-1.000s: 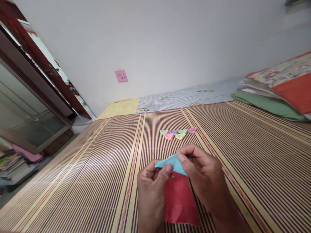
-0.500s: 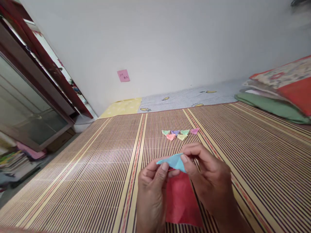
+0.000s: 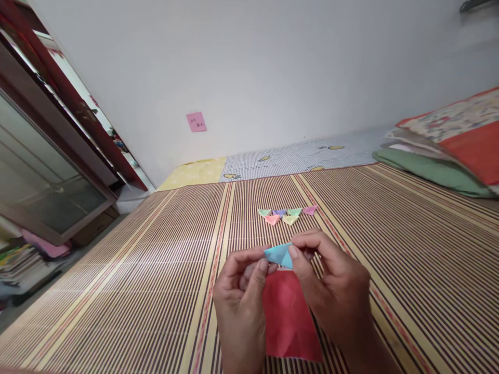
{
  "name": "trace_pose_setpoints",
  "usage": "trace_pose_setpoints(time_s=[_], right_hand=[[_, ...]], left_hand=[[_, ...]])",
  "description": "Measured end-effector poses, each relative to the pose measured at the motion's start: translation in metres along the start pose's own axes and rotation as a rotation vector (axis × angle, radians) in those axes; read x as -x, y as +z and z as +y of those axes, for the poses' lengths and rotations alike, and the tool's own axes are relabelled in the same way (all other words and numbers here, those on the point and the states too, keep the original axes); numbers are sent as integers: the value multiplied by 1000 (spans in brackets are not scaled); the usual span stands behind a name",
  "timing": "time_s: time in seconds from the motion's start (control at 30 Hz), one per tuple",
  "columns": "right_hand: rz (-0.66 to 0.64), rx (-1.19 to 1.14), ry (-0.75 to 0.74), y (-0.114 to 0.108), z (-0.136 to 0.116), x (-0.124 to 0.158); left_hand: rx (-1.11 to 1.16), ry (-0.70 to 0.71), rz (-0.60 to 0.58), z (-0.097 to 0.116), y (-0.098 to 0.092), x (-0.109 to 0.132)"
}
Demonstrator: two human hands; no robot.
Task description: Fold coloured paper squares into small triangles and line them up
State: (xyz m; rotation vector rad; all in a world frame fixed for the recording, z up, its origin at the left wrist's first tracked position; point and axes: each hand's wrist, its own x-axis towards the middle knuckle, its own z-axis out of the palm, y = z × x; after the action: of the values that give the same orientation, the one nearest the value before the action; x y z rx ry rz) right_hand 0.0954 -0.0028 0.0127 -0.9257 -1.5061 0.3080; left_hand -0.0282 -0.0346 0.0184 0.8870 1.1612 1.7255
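Observation:
Both my hands hold a small folded light-blue paper [image 3: 278, 254] above a striped bamboo mat [image 3: 156, 270]. My left hand [image 3: 241, 296] pinches its left end between thumb and fingers. My right hand [image 3: 335, 291] pinches its right side with thumb and forefinger. The paper forms a small triangle. A red sheet of paper [image 3: 288, 317] lies flat on the mat under my hands. Beyond them, several small folded paper triangles [image 3: 286, 215] in green, purple, pink and yellow lie in two short rows.
A white wall with a pink sticky note [image 3: 195, 121] stands behind. Folded bedding and a pillow [image 3: 448, 150] are piled at the right. A dark wooden cabinet with glass [image 3: 50, 156] stands at the left, with stacked books [image 3: 23, 259] below it.
The blue paper has been folded in from a long pointed shape to a smaller triangle. My left fingers have moved right toward my right hand.

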Motion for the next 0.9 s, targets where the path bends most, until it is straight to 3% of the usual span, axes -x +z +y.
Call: trace_pose_setpoints(time_s=[0.47, 0.63, 0.9], right_hand=[[-92, -169, 156, -2, 1, -2], [-135, -214, 155, -2, -1, -4], [-91, -182, 134, 0, -2, -3]], left_hand=[[-34, 23, -19, 1, -5, -3], [-18, 41, -43, -2, -6, -6], [8, -47, -44, -2, -9, -6]])
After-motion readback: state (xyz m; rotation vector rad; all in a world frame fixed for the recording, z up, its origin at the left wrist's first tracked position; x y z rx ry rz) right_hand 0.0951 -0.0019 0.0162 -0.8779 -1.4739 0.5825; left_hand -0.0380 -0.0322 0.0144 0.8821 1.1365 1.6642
